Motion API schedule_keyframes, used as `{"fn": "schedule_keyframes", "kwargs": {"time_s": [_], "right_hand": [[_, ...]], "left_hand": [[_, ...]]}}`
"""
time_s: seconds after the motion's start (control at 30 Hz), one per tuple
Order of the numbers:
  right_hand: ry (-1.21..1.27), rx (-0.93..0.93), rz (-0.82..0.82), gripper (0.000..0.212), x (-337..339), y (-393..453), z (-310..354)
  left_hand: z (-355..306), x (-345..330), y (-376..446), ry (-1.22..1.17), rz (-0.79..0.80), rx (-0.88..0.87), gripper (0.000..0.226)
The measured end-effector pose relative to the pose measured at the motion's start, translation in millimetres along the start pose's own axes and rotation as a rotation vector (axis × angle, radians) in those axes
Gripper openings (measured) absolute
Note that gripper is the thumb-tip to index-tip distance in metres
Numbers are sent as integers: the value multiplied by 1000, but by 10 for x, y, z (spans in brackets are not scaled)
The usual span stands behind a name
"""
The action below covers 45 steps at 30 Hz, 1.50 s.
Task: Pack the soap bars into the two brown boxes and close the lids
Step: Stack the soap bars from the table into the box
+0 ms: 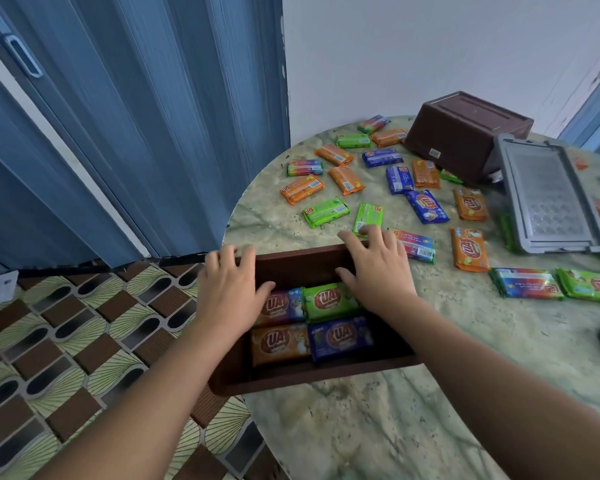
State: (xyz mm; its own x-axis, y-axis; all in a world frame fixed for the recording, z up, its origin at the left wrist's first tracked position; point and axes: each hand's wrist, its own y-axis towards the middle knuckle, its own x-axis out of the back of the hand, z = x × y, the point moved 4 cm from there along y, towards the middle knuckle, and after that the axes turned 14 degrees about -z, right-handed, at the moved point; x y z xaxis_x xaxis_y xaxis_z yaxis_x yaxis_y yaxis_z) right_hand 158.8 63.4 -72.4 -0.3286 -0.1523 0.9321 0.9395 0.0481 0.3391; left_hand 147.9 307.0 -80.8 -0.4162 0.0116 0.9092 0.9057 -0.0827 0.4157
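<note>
Four wrapped soap bars (312, 323) lie flat in two rows on the floor of the open brown box (302, 379), which overhangs the near-left edge of the desk (378, 427). You should find each bar light and stiff inside a glossy, probably slippery film wrapper; pinching across the short sides looks the surest hold. The box reads as rigid moulded plastic with a rolled rim, best taken by that rim.

Your left hand (232, 285) rests over the box's far-left rim, fingers loosely bent, thumb reaching toward the purple bar. Your right hand (374, 268) lies spread over the far-right rim, fingertips touching a green bar (368, 218) on the desk. Neither plainly grips anything.

Many more bars, orange, green, blue and rainbow, lie scattered across the mottled stone-pattern desk. The second brown box (465, 133) sits upside down at the far side, with a grey ribbed lid (548, 195) just beside it.
</note>
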Motion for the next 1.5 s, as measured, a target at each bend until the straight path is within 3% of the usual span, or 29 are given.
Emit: {"fn": "schedule_keyframes", "kwargs": {"time_s": [0.1,0.3,0.47,0.9,1.5], "right_hand": [[73,-79,147,45,-89,57,-52],[75,-112,156,31,-166,148,-98],[22,-170,129,33,-214,256,-173],[15,-544,25,29,-312,524,-197],[28,-642,17,35,-261,465,-109]], "left_hand": [[31,-177,45,-55,124,100,53],[26,-256,190,-64,104,102,33],[-17,-382,492,-107,99,6,31],[-136,-835,1519,-190,182,-253,35],[-185,-907,1620,-149,63,-399,39]]}}
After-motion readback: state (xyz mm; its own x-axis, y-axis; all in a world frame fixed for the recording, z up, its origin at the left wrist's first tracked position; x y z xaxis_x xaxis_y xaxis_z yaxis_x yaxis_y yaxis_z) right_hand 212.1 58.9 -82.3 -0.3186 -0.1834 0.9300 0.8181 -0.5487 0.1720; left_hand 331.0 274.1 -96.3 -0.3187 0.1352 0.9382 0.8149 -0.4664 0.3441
